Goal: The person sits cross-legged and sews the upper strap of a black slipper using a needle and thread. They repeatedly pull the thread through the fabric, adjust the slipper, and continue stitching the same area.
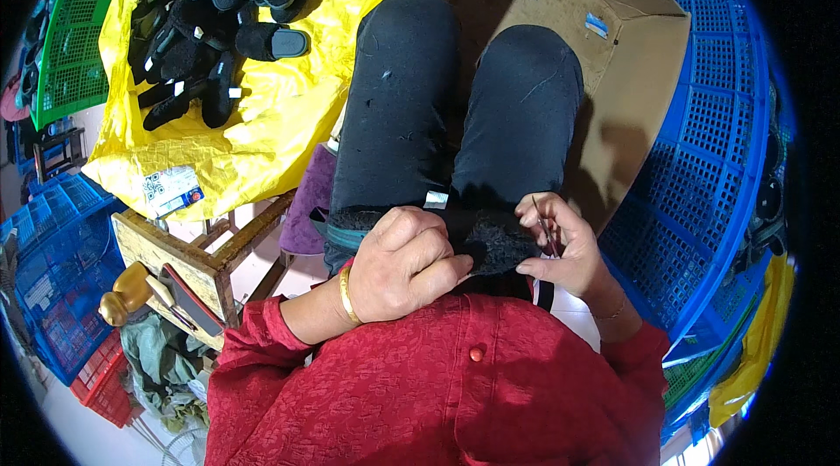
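Observation:
A black fuzzy slipper (500, 243) lies across my lap, its grey-green sole edge showing at the left and a small white tag (436, 199) at its upper edge. My left hand (404, 260) is closed over the slipper's middle, fingers curled into the pile. At the slipper's right end, my right hand (576, 258) pinches a thin, dark, pointed tool (546, 228), whose exact kind I cannot make out. The thumb of that hand rests close against the fuzzy end. Part of the slipper is hidden beneath my left hand.
A yellow sack (289, 151) at the upper left bears a heap of black slippers (197, 28). Beyond my knees stands an open cardboard box (643, 72). Blue plastic crates (709, 125) line the right. A wooden stool (166, 243) at left holds a wooden-handled tool (129, 291).

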The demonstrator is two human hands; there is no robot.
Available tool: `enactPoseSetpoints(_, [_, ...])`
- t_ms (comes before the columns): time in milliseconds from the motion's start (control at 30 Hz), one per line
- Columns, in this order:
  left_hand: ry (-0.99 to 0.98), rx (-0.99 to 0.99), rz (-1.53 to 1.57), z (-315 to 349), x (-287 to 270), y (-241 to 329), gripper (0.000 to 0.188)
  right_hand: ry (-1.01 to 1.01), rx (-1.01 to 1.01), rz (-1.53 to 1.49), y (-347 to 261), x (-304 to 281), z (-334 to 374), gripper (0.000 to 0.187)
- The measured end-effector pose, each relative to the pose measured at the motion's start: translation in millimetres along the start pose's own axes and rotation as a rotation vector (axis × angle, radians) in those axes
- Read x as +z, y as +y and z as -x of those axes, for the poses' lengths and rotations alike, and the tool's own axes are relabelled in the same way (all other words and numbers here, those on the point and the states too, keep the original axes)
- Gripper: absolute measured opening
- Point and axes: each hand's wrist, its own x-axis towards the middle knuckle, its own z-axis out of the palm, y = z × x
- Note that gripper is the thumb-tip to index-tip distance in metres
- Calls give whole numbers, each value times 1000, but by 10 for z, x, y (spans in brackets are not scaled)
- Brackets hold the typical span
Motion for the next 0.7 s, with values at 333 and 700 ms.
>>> enactPoseSetpoints(333, [101, -66, 71, 58, -68, -36, 28, 36, -146, -74, 83, 135, -63, 45])
enactPoseSetpoints(700, [44, -180, 136, 88, -182, -75, 48, 40, -171, -60, -42, 188, -41, 42])
